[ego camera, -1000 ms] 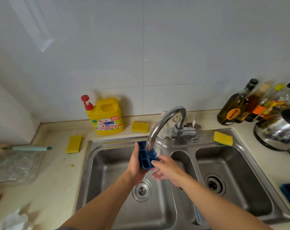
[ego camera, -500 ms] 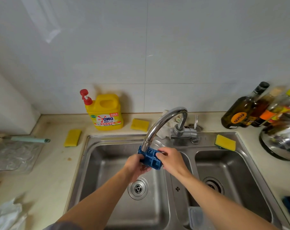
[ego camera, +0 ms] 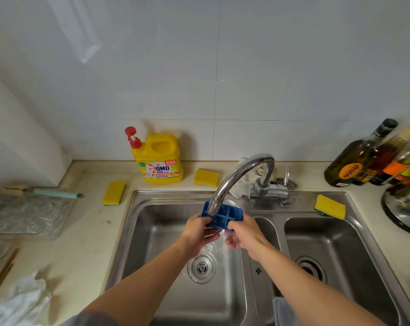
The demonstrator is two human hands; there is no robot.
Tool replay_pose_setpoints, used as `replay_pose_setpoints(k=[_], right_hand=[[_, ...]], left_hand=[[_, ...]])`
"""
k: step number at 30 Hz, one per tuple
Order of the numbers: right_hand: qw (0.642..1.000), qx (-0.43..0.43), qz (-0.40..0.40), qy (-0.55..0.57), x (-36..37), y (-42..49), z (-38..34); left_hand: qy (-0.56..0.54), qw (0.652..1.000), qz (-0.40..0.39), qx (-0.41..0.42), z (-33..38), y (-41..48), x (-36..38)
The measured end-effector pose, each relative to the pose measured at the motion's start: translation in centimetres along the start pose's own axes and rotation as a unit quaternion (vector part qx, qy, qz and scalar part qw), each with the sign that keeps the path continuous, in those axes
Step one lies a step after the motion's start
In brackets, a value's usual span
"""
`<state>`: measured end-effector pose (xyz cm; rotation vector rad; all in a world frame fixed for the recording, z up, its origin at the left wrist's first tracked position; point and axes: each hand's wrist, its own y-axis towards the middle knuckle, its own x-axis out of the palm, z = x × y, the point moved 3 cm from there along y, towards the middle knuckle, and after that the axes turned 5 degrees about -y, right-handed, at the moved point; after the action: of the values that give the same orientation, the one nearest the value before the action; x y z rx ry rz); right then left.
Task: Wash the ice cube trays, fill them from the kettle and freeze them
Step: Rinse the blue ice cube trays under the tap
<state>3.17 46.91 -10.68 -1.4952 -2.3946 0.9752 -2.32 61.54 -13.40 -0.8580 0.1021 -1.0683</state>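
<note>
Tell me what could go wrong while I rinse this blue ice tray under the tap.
The left hand and right hand pinch the wet ice tray only at its near edge; it might slip into the sink. The tray sits close under the tap spout, so water may splash onto the counter.

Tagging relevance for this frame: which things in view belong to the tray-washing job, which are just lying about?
In the job: blue plastic ice cube tray, gripped by left hand and right hand under the curved chrome tap; stainless steel double sink; shiny steel kettle, for filling later.
Lying about: yellow detergent jug with red pump; yellow sponges; dark glass bottles; mint-handled brush.
</note>
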Motion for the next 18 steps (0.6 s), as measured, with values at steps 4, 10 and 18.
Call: replay_pose_setpoints(k=[4, 10, 18], right_hand=[[0.999, 0.028, 0.020, -0.011, 1.5, 0.5, 0.0], [1.000, 0.011, 0.015, -0.004, 3.7, 0.9, -1.1], [0.996, 0.032, 0.016, 0.084, 5.2, 1.2, -1.3]], left_hand=[[0.086, 0.993, 0.060, 0.062, 1.0, -0.5, -1.1], [0.129, 0.978, 0.109, 0.120, 2.4, -1.0, -2.4], [-0.085, 0.986, 0.104, 0.102, 0.7, -1.5, -2.0]])
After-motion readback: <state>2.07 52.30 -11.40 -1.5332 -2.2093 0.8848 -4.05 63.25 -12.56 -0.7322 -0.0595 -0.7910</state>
